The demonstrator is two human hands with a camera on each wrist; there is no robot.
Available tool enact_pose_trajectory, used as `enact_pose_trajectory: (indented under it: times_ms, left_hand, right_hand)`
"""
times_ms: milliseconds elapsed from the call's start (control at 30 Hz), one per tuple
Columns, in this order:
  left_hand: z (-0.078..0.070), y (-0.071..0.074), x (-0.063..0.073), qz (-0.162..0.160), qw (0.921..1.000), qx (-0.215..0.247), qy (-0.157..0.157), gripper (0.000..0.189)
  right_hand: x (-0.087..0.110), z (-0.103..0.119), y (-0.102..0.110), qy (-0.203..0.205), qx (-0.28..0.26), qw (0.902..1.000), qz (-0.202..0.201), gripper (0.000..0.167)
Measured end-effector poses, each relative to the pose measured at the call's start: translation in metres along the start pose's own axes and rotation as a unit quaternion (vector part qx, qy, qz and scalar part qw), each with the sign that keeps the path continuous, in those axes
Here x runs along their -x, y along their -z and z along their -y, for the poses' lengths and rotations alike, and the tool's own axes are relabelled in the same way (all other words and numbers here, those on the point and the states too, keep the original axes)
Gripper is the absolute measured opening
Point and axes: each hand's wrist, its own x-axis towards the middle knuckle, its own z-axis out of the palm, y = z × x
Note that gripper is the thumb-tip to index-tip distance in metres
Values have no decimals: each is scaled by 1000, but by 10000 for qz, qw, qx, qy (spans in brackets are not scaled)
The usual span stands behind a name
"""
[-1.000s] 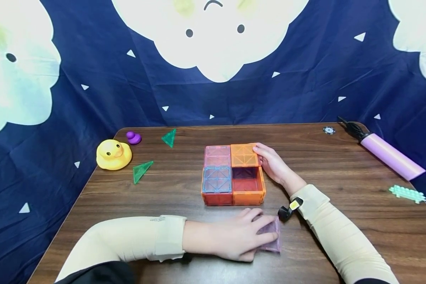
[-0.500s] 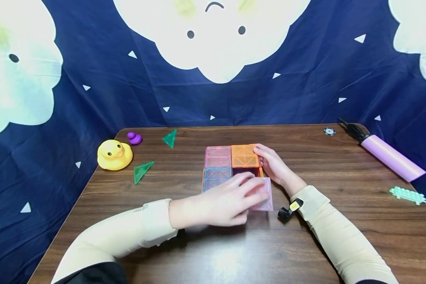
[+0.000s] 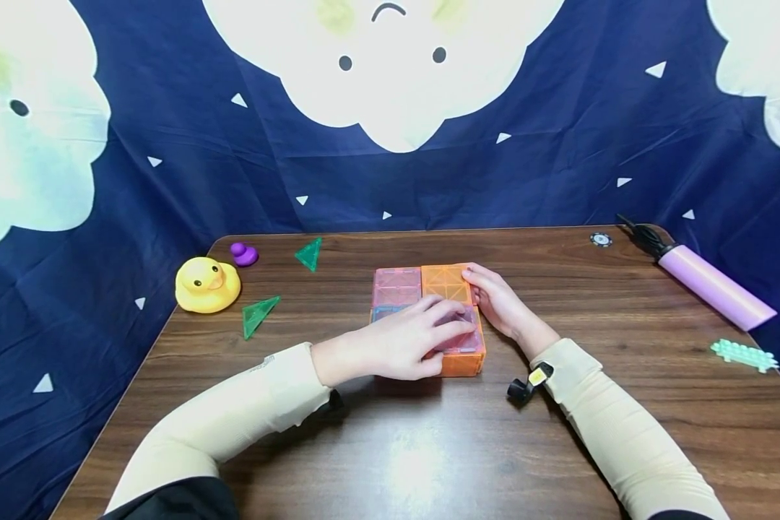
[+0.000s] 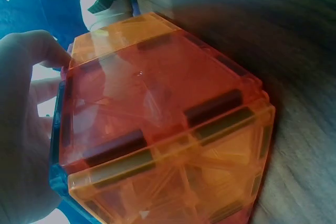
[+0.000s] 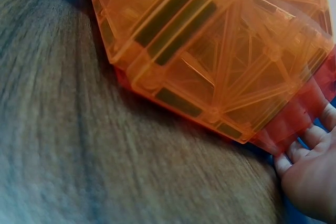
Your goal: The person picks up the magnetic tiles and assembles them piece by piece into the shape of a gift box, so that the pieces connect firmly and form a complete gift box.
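A low box of see-through magnetic tiles (image 3: 463,365) stands mid-table, its walls red and orange. On top are a pink tile (image 3: 396,287), an orange tile (image 3: 445,280) and a blue tile (image 3: 385,312) partly under my left hand (image 3: 396,343). That hand holds a purple magnetic tile (image 3: 473,341) over the front right square, its fingers bent across the top. My right hand (image 3: 503,307) grips the back right corner, thumb on the orange tile. In the right wrist view its fingers (image 5: 316,136) lie against a red wall. The left wrist view shows the box's red wall (image 4: 136,87) close up.
At the left are a yellow duck (image 3: 208,285), a small purple duck (image 3: 244,254) and green triangle tiles (image 3: 260,315). A lilac cylinder (image 3: 717,287) with a black cord, a poker chip (image 3: 601,240) and a mint-green bumpy strip (image 3: 744,355) lie at the right.
My left hand has lifted the purple tile from the table in front and brought it up and away from me onto the box's front right opening. The right hand stays at its corner.
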Motion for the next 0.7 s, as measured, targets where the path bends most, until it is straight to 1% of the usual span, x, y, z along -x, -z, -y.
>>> enact_pose_trajectory:
  times_ms: [200, 367, 433, 500, 567, 600, 633, 700]
  left_hand:
    - [3, -2, 1, -45, 10000, 44, -29, 60]
    - [3, -2, 3, -80, 9999, 50, 36, 60]
    - [3, -1, 5, -170, 9998, 98, 80, 59]
    - [3, 3, 9, -395, 9989, 187, 192, 59]
    - [3, 7, 17, -773, 9954, 318, 458, 61]
    - [3, 9, 22, -985, 9920, 415, 677, 62]
    - [3, 12, 28, -1189, 9869, 541, 943, 65]
    - [2, 14, 41, -1543, 9718, 873, 1557, 71]
  right_hand:
    - [0, 0, -1, -16, -42, 10000, -45, 18]
    - [-1, 0, -2, -51, -34, 10000, -24, 18]
    - [-1, -1, -2, -51, -17, 10000, -15, 18]
    - [-1, -1, -2, -34, -6, 10000, -34, 19]
    - [-1, -1, -2, -26, 2, 10000, -24, 20]
    - [-1, -1, -1, -23, 6, 10000, -21, 20]
    - [-1, -1, -1, -19, 9, 10000, -14, 20]
    - [0, -1, 0, -17, 8, 10000, -31, 21]
